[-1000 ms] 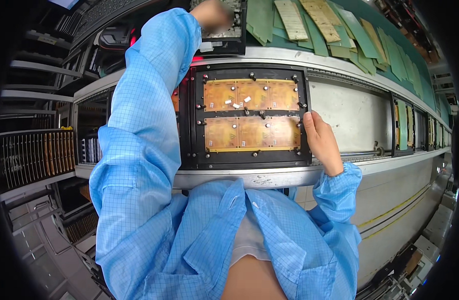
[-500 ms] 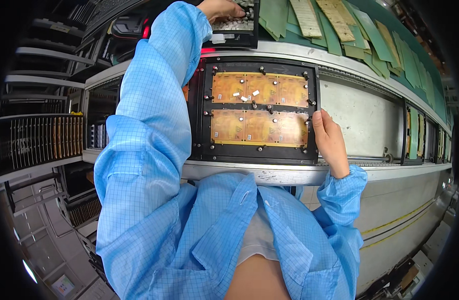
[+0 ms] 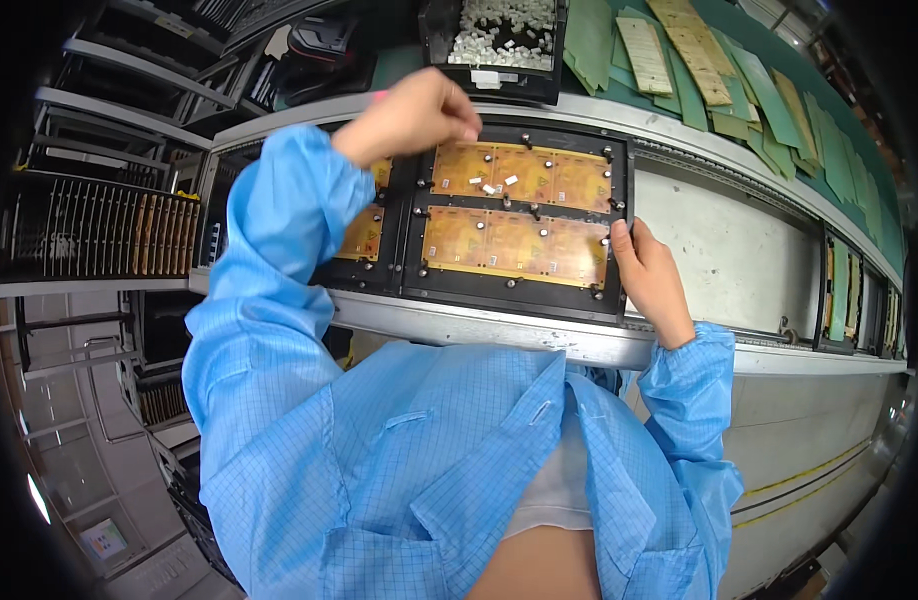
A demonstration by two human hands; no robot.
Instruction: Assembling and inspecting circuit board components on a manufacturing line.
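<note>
In the head view, a black carrier frame (image 3: 629, 255) holds two rows of yellow-brown circuit boards (image 3: 519, 245) under small black clamps. Several small white connectors (image 3: 510, 181) lie loose on the upper row. Over that row's far left corner is my left hand (image 3: 416, 115), slightly blurred, its fingers pinched together; what they hold, if anything, is too small to make out. My right hand (image 3: 651, 275) grips the frame's right edge, thumb on the rim. Beyond the frame stands a black bin (image 3: 556, 75) filled with white connectors (image 3: 499, 35).
Metal conveyor rails (image 3: 579, 345) run left to right around the frame. Another carrier with boards (image 3: 362, 235) adjoins at the left, partly behind my sleeve. Green and tan strips (image 3: 714, 75) lie at the far right. A rack of upright boards (image 3: 109, 225) stands on the left.
My left hand has come out of the connector bin and back toward me, over the boards' far left corner. My right hand stays at the frame's edge. The head view has shifted slightly.
</note>
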